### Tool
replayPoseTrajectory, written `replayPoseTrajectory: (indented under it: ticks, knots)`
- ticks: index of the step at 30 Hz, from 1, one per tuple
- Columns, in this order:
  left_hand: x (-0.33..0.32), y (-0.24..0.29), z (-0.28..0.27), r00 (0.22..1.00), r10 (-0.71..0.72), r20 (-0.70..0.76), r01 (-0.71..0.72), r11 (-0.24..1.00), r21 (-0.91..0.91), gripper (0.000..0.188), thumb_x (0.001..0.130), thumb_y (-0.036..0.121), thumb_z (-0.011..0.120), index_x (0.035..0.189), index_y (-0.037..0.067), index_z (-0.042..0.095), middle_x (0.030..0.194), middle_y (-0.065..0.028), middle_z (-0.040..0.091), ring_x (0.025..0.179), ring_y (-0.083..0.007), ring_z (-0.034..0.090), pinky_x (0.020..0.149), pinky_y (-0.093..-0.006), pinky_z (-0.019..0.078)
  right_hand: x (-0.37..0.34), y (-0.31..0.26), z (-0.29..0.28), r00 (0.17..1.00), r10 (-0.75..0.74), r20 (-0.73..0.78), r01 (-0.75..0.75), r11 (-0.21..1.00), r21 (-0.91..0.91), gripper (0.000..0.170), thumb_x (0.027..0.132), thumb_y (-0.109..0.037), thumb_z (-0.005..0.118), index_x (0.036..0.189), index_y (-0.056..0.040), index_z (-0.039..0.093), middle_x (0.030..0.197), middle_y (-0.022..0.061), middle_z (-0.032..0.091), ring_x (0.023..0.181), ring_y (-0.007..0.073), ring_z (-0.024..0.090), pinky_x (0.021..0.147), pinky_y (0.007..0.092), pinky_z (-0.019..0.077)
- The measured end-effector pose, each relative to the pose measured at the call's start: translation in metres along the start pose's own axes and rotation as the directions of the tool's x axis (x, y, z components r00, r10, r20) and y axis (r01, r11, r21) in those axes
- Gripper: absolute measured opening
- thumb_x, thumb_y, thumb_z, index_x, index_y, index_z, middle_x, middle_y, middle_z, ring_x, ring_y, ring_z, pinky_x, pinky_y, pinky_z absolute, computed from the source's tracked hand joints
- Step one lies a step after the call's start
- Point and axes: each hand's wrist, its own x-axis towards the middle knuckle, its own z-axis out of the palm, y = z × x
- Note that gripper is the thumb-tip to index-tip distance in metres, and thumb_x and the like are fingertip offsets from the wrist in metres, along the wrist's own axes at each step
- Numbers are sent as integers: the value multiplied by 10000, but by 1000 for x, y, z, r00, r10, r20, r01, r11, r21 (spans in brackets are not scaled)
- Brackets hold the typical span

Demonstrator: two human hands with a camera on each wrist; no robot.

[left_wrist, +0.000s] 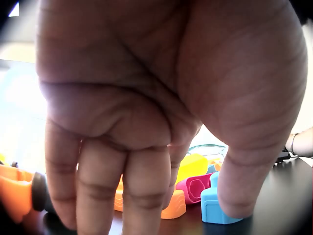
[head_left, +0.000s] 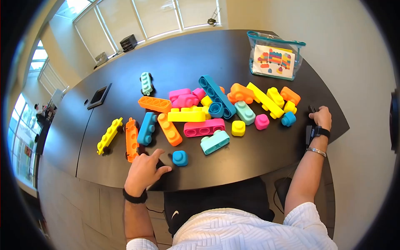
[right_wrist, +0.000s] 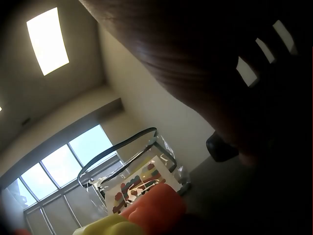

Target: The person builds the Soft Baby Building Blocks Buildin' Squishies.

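Note:
My left hand (head_left: 143,173) hovers low at the front edge of the table, fingers spread forward with nothing in them. Its fingertips are right by an orange wheeled base (head_left: 132,139); the thumb points toward a small blue block (head_left: 180,158). In the left wrist view, that blue block (left_wrist: 215,205) shows behind the thumb. At the table's right edge, my right hand (head_left: 322,118) grips a small black object (head_left: 311,109), which sticks out by the fingertips; its kind does not show. Nearest to this hand are a small blue block (head_left: 288,119) and an orange block (head_left: 290,95).
Several toy blocks are scattered mid-table, among them a long blue bar (head_left: 217,96), a yellow bar (head_left: 186,115) and a pink bar (head_left: 204,127). A yellow wheeled base (head_left: 110,136) lies left, a mint one (head_left: 146,83) farther back. A clear zip bag (head_left: 273,60) stands back right.

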Motion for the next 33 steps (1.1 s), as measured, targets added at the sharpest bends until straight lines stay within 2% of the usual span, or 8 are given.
replayPoseTrajectory:
  ticks: [5,7,11,16,19,25,30,33]
  knots:
    - [2,8,-8,1000,-5,21,5,1000,-20,508,916,457,901,1264,117,755,851,-180,750,838,-420,735,757,-548,563,4,2,3,999,-36,-5,36,999,-12,734,827,-227,999,1493,-107,716,1467,186,761,1395,382,711,1118,516,587]
    - [1,9,-12,987,19,158,-19,1000,-4,458,914,455,903,1221,130,802,928,-196,791,883,-399,771,790,-502,592,-2,-2,0,1000,-16,-1,16,1000,-18,716,829,-218,1003,1477,-101,720,1469,188,758,1398,387,708,1121,520,586]
    - [-7,5,-2,986,138,92,-136,990,-24,424,915,477,883,1152,131,824,870,-194,755,858,-404,747,797,-508,603,-3,-4,1,1000,-3,10,4,999,-43,697,829,-206,1009,1452,-86,719,1465,187,758,1390,391,711,1111,525,588]
    - [-13,9,4,970,182,159,-192,980,52,592,896,506,892,1409,227,796,1093,-244,763,1018,-413,758,900,-511,599,-1,-5,0,999,-29,15,29,999,-45,678,830,-229,1011,1427,-83,726,1459,188,759,1394,387,707,1111,525,584]
    - [-14,15,0,974,171,150,-186,979,89,696,882,502,903,1498,221,740,1075,-218,748,957,-406,744,894,-480,589,-20,-19,-15,999,-13,-35,12,999,-40,657,846,-257,998,1416,-74,728,1459,185,757,1413,384,690,1122,520,577]
    - [-13,19,-1,982,122,145,-134,988,79,859,872,494,918,1634,250,606,1034,-217,749,926,-405,744,854,-486,585,-13,-27,-23,913,-309,-266,331,943,40,639,858,-326,984,1378,-45,743,1382,215,767,1317,405,716,1104,507,577]
    - [-11,16,-2,982,110,153,-118,992,41,882,867,513,922,1640,241,597,1042,-214,765,948,-407,753,853,-506,587,-50,-58,-25,704,-574,-417,683,709,176,571,853,-282,989,1305,-25,752,1303,202,758,1265,395,726,1058,472,583]
    - [-10,16,-3,983,118,137,-126,991,44,879,867,504,925,1626,201,598,1025,-204,760,915,-410,742,831,-502,577,-88,-85,-33,682,-616,-395,722,652,229,546,856,-255,986,1294,-29,751,1269,163,745,1169,349,729,1001,453,596]
